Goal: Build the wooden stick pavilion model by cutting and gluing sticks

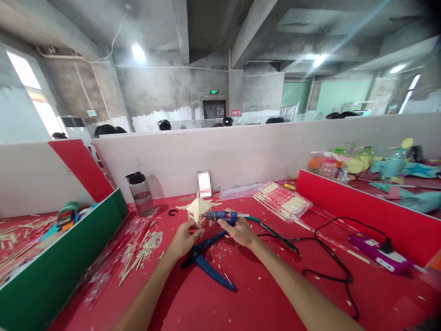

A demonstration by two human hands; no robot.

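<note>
My right hand (241,231) is wrapped round a blue hot glue gun (220,215), its nozzle pointing left. The nozzle reaches a small model of pale wooden sticks (199,207) with a peaked, roof-like top. At the model's lower left, my left hand (188,236) pinches its edge with the fingers closed. Just below both hands lies a pair of blue-handled cutters (206,266) on the red table. A clear glue stick (244,215) pokes out of the gun's back end.
A dark-lidded bottle (141,195) and a phone (204,184) stand at the back. Packed sticks (282,201) lie right of them, loose sticks (138,255) left. A black cord (332,250) runs to a purple power strip (381,253). Green (69,248) and red (365,197) dividers flank the table.
</note>
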